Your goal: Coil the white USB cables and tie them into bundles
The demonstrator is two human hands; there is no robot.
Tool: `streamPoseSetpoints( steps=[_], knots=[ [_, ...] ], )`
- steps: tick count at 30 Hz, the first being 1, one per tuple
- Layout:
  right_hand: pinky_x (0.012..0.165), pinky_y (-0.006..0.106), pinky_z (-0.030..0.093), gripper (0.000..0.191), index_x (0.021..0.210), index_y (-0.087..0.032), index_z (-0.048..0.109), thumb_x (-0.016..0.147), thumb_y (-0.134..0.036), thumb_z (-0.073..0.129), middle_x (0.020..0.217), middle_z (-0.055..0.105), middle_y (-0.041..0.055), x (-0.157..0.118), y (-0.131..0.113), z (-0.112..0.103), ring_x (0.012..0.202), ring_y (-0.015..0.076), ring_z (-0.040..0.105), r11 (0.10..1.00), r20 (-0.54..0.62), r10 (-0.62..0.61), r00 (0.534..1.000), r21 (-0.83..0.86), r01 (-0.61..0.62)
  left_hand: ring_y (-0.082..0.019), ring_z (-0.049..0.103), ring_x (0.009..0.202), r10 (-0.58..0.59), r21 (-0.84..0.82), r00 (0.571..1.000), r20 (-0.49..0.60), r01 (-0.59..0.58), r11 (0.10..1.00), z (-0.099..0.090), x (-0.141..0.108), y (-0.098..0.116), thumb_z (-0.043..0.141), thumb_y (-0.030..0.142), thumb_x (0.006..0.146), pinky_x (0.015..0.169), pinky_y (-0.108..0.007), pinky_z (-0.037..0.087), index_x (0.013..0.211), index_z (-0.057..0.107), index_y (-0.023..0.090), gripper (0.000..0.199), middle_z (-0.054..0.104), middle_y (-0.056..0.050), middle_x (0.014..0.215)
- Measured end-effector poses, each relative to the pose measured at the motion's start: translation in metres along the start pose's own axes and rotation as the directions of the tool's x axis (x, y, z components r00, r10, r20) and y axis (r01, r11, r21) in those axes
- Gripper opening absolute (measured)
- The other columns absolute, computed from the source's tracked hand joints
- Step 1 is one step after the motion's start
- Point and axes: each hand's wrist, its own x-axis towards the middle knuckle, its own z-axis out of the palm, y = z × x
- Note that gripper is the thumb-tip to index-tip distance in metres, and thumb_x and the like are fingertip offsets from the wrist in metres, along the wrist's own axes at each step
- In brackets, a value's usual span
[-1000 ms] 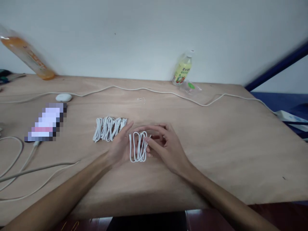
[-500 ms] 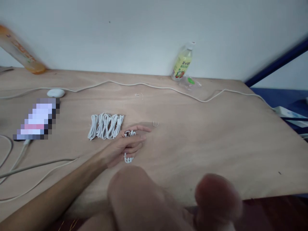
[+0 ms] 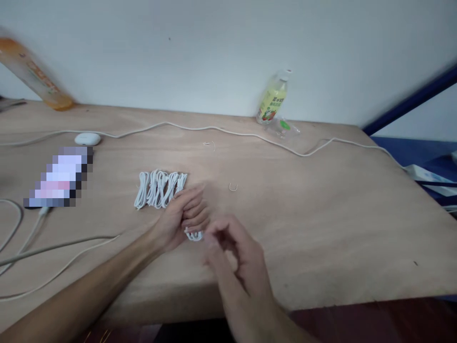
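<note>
In the head view, a light brown wooden table [image 3: 321, 228] extends to a pale wall [image 3: 171, 71] on the far side. Near that wall there is an orange bottle [image 3: 35, 74] at the far left, and a yellow drink bottle [image 3: 272, 101] right of the middle, with a clear plastic wrapper [image 3: 285, 128] just beside it. A long thin white cable [image 3: 210, 127] runs across the far part of the table. On the left lie a small white case [image 3: 87, 139] and a phone [image 3: 60, 176], which has a charging cable [image 3: 44, 211] at its near end. On the right side a dark blue bar [image 3: 410, 101] slants upward, and a dark red floor [image 3: 357, 317] is seen below the near edge.

The left hand [image 3: 189, 212] is closed around a coiled white cable [image 3: 194, 235]; only its near loops come out below the fingers. A row of white cable bundles [image 3: 160, 189] lies just left of this hand. The right hand [image 3: 233, 262] is nearer and to the right, blurred, its thumb and index finger curved toward each other close to these loops; one cannot tell whether they pinch something. A small bent tie [image 3: 233, 187] lies beyond it.
</note>
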Motion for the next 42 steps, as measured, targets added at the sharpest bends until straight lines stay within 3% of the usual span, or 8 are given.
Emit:
streamPoseSetpoints(
  steps=[5, 17, 22, 27, 30, 33, 36, 42],
  knots=[
    [0.072, 0.036, 0.054, 0.027, 0.122, -0.020, 0.068, 0.105, -0.041, 0.065, 0.102, 0.076, 0.0084, 0.025, 0.006, -0.017, 0.086, 0.0238, 0.071, 0.965, 0.056, 0.087, 0.995, -0.254, -0.070, -0.009, 0.038, 0.053, 0.108, 0.037, 0.993, -0.042, -0.106, 0.994, 0.011, -0.003, -0.004, 0.088, 0.055, 0.092, 0.067, -0.020, 0.056, 0.054, 0.036, 0.023, 0.072, 0.026, 0.010, 0.048],
    [0.114, 0.047, 0.057, 0.037, 0.141, -0.022, 0.066, 0.115, -0.030, 0.042, 0.137, 0.074, 0.0145, 0.047, 0.022, 0.014, 0.135, 0.0279, 0.067, 0.982, 0.215, -0.122, 0.969, -0.115, 0.149, -0.021, 0.069, 0.076, 0.074, 0.229, 0.996, -0.051, -0.061, 0.972, 0.005, -0.004, -0.008, 0.089, 0.070, 0.082, 0.073, -0.029, 0.054, 0.074, 0.060, 0.022, 0.056, 0.069, 0.000, 0.064],
    [0.088, 0.037, 0.063, 0.033, 0.101, -0.023, 0.073, 0.115, -0.028, 0.043, 0.097, 0.077, 0.0066, 0.056, 0.020, 0.000, 0.096, 0.0224, 0.075, 0.991, 0.222, -0.035, 0.974, -0.120, 0.063, -0.018, 0.065, 0.075, -0.020, 0.292, 0.998, -0.051, 0.034, 0.956, 0.001, -0.005, -0.014, 0.085, 0.066, 0.087, 0.069, -0.028, 0.051, 0.082, 0.072, 0.018, 0.050, 0.074, -0.004, 0.083],
    [0.061, 0.032, 0.047, 0.021, 0.094, -0.021, 0.069, 0.109, -0.026, 0.054, 0.077, 0.073, 0.0017, 0.062, 0.010, -0.032, 0.062, 0.0171, 0.062, 0.805, 0.261, -0.191, 0.946, -0.510, 0.303, -0.020, 0.064, 0.086, 0.125, 0.329, 0.988, -0.090, -0.089, 0.940, -0.005, 0.001, -0.020, 0.080, 0.065, 0.090, 0.081, -0.031, 0.051, 0.076, 0.065, 0.020, 0.050, 0.067, -0.002, 0.082],
    [0.059, 0.031, 0.045, 0.023, 0.098, -0.018, 0.069, 0.109, -0.029, 0.053, 0.084, 0.073, 0.0072, 0.070, 0.007, -0.047, 0.068, 0.0188, 0.064, 0.525, 0.217, -0.523, 0.824, -0.680, 0.512, -0.017, 0.054, 0.075, 0.107, 0.451, 0.993, -0.055, -0.071, 0.890, -0.006, 0.001, -0.021, 0.074, 0.061, 0.095, 0.072, -0.030, 0.045, 0.080, 0.062, 0.021, 0.045, 0.058, 0.002, 0.074],
    [0.060, 0.029, 0.046, 0.029, 0.119, -0.014, 0.071, 0.112, -0.029, 0.048, 0.115, 0.075, 0.0171, 0.084, 0.010, -0.051, 0.085, 0.0206, 0.069, 0.299, 0.394, -0.618, 0.680, -0.682, 0.668, -0.012, 0.032, 0.057, -0.205, 0.480, 0.979, 0.013, 0.174, 0.860, -0.003, -0.007, -0.017, 0.069, 0.053, 0.095, 0.056, -0.028, 0.027, 0.081, 0.049, 0.025, 0.037, 0.039, 0.008, 0.064],
    [0.061, 0.031, 0.043, 0.039, 0.089, -0.019, 0.070, 0.115, -0.024, 0.042, 0.084, 0.071, 0.0069, 0.097, 0.019, -0.050, 0.076, 0.0197, 0.063, 0.135, 0.579, -0.650, 0.491, -0.548, 0.825, -0.011, 0.021, 0.055, -0.408, 0.527, 0.913, 0.011, 0.342, 0.778, 0.002, -0.014, -0.012, 0.064, 0.046, 0.094, 0.054, -0.028, 0.016, 0.077, 0.042, 0.026, 0.035, 0.030, 0.010, 0.060],
    [0.055, 0.033, 0.033, 0.049, 0.071, -0.021, 0.062, 0.115, -0.016, 0.041, 0.064, 0.056, 0.0003, 0.111, 0.039, -0.053, 0.059, 0.0158, 0.048, 0.142, 0.462, -0.772, 0.436, -0.543, 0.828, -0.008, 0.008, 0.051, -0.465, 0.347, 0.872, 0.152, 0.394, 0.851, 0.002, -0.011, -0.006, 0.068, 0.055, 0.084, 0.046, -0.026, 0.005, 0.077, 0.054, 0.023, 0.036, 0.024, 0.010, 0.062]
  ],
)
